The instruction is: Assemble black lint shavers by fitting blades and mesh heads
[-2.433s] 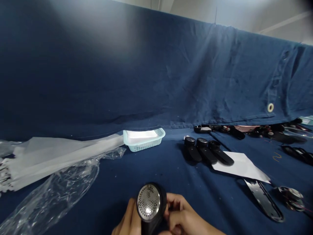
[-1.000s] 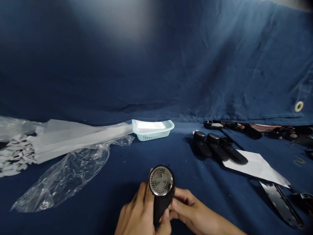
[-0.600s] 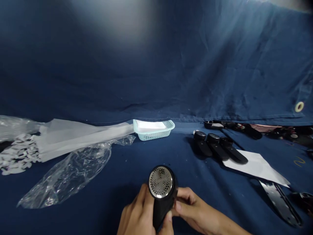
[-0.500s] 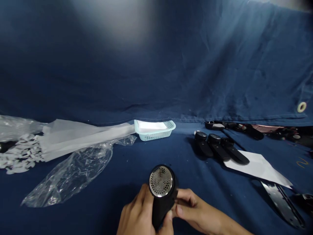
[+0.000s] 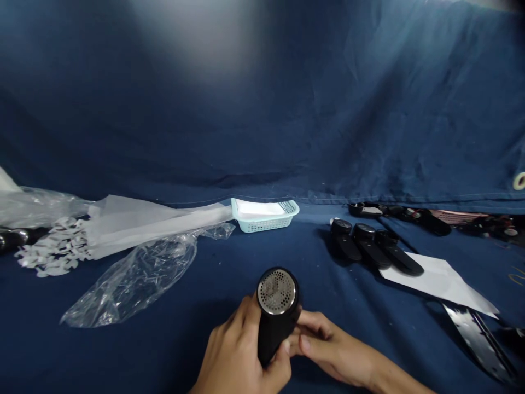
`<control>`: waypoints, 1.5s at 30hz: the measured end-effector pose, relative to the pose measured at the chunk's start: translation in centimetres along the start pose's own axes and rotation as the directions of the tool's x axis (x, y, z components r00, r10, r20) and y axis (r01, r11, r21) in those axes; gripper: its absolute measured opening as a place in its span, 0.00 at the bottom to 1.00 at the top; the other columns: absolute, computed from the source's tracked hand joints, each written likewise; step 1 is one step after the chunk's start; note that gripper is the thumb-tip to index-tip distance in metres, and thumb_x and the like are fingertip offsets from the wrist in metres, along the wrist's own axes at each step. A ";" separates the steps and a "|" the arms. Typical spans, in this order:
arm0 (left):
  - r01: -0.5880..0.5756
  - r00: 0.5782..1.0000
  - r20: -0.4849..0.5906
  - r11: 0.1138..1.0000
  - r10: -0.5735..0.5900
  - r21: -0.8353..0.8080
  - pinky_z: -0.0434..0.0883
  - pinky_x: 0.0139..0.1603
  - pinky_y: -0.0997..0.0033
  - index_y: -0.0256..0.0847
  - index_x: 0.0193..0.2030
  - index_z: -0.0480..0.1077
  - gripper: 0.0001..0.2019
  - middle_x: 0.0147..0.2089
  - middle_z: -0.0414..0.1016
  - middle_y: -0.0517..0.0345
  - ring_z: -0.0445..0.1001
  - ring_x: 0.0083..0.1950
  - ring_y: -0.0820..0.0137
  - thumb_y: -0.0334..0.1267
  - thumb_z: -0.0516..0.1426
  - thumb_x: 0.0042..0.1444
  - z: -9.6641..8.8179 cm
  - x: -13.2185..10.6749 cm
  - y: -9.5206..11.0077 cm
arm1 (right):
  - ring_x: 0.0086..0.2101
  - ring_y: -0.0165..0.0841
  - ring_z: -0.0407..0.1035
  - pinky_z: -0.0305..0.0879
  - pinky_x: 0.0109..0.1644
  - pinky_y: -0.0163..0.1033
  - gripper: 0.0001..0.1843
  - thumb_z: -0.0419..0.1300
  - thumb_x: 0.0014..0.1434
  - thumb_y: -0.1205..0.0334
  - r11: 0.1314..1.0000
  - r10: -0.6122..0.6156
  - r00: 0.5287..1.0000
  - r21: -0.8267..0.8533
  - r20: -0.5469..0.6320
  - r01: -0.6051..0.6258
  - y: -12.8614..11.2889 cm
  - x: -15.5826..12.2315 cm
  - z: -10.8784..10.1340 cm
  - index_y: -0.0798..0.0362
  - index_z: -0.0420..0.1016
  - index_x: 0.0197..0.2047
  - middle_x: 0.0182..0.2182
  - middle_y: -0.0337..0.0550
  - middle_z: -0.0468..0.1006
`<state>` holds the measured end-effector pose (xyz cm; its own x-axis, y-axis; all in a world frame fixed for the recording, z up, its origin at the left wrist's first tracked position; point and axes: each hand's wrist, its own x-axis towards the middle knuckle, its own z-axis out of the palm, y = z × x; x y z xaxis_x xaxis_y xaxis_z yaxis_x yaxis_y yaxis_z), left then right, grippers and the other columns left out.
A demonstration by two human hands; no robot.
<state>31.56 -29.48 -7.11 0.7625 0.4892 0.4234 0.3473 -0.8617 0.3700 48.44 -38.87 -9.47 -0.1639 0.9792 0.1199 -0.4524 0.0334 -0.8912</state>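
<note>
A black fabric shaver (image 5: 273, 334) is held upright in front of me, its round perforated metal head (image 5: 278, 291) tilted toward me. My left hand (image 5: 235, 350) wraps around its handle from the left, the thumb lying across the front. From the right, my right hand (image 5: 328, 345) is closed against the handle's side, thumb and fingers bent. Its fingertips go partly out of sight behind the handle. To the right, several similar black shavers (image 5: 371, 249) lie side by side, some resting on a white sheet of paper (image 5: 443, 282).
A light blue basket (image 5: 266, 225) with white paper inside stands at the back. On the left are a clear plastic bag (image 5: 139, 279), white translucent sheets (image 5: 151, 224) and a pile of small white pieces (image 5: 57, 246). A glossy dark shell part (image 5: 478, 339) and dark parts (image 5: 435, 221) lie right.
The fabric shaver and both hands have shifted slightly up and right in view. The surroundings have shifted a little right too, as the camera turned. Both hands keep their hold.
</note>
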 end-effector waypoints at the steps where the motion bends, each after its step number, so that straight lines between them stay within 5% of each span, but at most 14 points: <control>1: 0.013 1.000 0.009 1.000 -0.012 -0.028 0.79 0.39 0.52 0.35 0.55 0.62 0.22 0.47 0.76 0.40 0.79 0.42 0.54 0.40 0.53 0.53 -0.1 0.1 0.1 | 0.40 0.35 0.72 0.66 0.49 0.44 0.24 0.65 0.58 0.53 1.000 0.003 1.000 0.011 -0.007 -0.003 -0.1 0.0 0.0 0.52 0.73 0.56 0.39 0.47 0.78; 10: 0.250 0.965 0.183 0.870 -0.188 -0.425 0.72 0.55 0.54 0.42 0.53 0.67 0.15 0.52 0.75 0.49 0.74 0.54 0.60 0.40 0.49 0.63 -0.6 1.0 0.4 | 0.41 0.35 0.72 0.67 0.48 0.42 0.23 0.64 0.60 0.54 0.998 0.030 0.994 0.056 -0.101 -0.025 -0.5 0.5 0.7 0.61 0.74 0.53 0.40 0.52 0.77; 19: 0.108 0.977 0.200 0.977 -0.070 -0.184 0.73 0.52 0.48 0.39 0.59 0.60 0.21 0.56 0.68 0.42 0.74 0.53 0.55 0.39 0.50 0.58 0.4 0.8 0.0 | 0.34 0.32 0.74 0.69 0.47 0.40 0.11 0.62 0.62 0.60 0.996 0.032 0.972 0.084 -0.232 -0.013 -0.2 -0.1 0.7 0.61 0.78 0.37 0.31 0.45 0.77; 29: 0.052 0.980 0.198 0.985 -0.019 -0.163 0.73 0.53 0.49 0.38 0.66 0.51 0.25 0.62 0.64 0.39 0.72 0.57 0.53 0.41 0.46 0.63 1.0 0.5 0.3 | 0.30 0.29 0.69 0.67 0.40 0.36 0.15 0.62 0.62 0.53 0.984 -0.112 0.950 -0.168 -0.291 0.064 0.4 -0.1 0.9 0.60 0.77 0.37 0.27 0.41 0.73; 45: 0.056 0.981 0.184 0.997 -0.067 0.060 0.76 0.40 0.47 0.36 0.59 0.60 0.23 0.56 0.70 0.37 0.78 0.44 0.51 0.41 0.48 0.58 0.5 0.3 0.7 | 0.33 0.31 0.71 0.67 0.43 0.39 0.14 0.63 0.61 0.55 0.991 -0.041 0.967 -0.132 -0.251 0.007 0.0 -0.3 0.9 0.59 0.79 0.41 0.30 0.43 0.76</control>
<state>32.30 -29.98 -7.14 0.8250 0.5123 0.2386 0.4219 -0.8393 0.3429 47.73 -39.35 -9.15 0.0799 0.9959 0.0423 -0.3335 0.0667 -0.9404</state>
